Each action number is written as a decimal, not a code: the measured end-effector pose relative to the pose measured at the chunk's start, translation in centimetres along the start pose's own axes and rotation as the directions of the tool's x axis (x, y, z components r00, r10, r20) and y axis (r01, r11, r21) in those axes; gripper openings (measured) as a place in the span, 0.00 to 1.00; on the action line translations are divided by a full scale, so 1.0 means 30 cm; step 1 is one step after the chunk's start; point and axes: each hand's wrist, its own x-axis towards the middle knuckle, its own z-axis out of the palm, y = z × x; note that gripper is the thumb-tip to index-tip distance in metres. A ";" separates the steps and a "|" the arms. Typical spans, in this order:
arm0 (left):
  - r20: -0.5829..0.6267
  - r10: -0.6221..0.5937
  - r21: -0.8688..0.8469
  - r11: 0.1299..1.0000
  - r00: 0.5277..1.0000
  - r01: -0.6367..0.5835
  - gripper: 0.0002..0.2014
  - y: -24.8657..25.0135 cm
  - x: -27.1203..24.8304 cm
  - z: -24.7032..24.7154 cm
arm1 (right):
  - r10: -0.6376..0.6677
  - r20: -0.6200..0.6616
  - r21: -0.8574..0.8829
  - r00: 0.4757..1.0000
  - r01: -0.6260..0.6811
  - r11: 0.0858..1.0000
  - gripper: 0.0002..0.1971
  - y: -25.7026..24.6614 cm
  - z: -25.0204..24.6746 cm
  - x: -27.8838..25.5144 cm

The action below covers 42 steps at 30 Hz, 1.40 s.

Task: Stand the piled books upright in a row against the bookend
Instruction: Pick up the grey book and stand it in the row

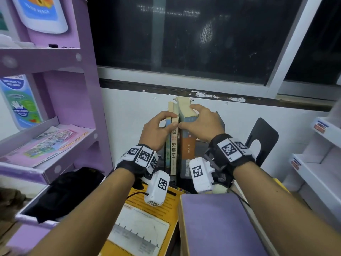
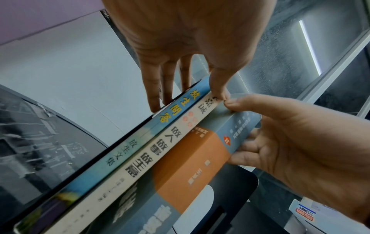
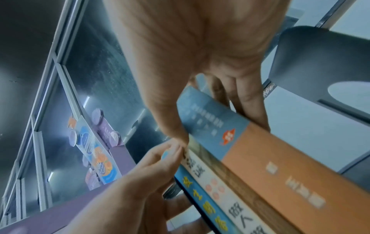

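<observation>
At twelve o'clock, behind everything, a dark window (image 1: 203, 37) spans the white wall, and a purple shelf unit (image 1: 73, 100) stands at nine o'clock. Nearer, at six o'clock, a purple book (image 1: 221, 226) and a yellow book (image 1: 144, 224) lie flat. A black bookend (image 1: 262, 137) rises at three o'clock. Three upright books (image 1: 177, 141) stand centrally: the left hand (image 1: 155, 130) pinches the two thin ones, the right hand (image 1: 201, 122) grips the thick one.
</observation>
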 end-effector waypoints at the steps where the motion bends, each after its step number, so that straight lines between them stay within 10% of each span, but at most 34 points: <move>1: 0.002 -0.006 -0.012 1.000 1.000 0.006 0.06 0.000 -0.001 -0.003 | -0.006 0.041 0.006 0.999 0.006 1.000 0.40 0.006 -0.005 0.007; 8: 0.096 -0.025 -0.082 0.996 0.995 0.033 0.14 0.002 -0.009 -0.011 | -0.104 0.198 -0.075 0.975 0.121 0.990 0.50 0.044 0.003 0.031; 27: 0.054 0.057 0.036 0.998 0.997 -0.059 0.18 -0.033 -0.005 -0.007 | -0.114 -0.021 0.286 0.993 0.115 0.951 0.36 0.077 0.081 0.053; 35: 0.036 0.098 0.105 0.989 0.994 -0.102 0.18 -0.027 -0.016 0.002 | -0.231 0.112 -0.110 0.966 0.243 0.964 0.43 0.063 0.052 0.031; 42: 0.006 0.140 0.132 0.981 0.990 -0.139 0.17 -0.029 -0.015 0.016 | -0.221 0.081 -0.126 0.972 0.230 0.965 0.40 0.064 0.056 0.030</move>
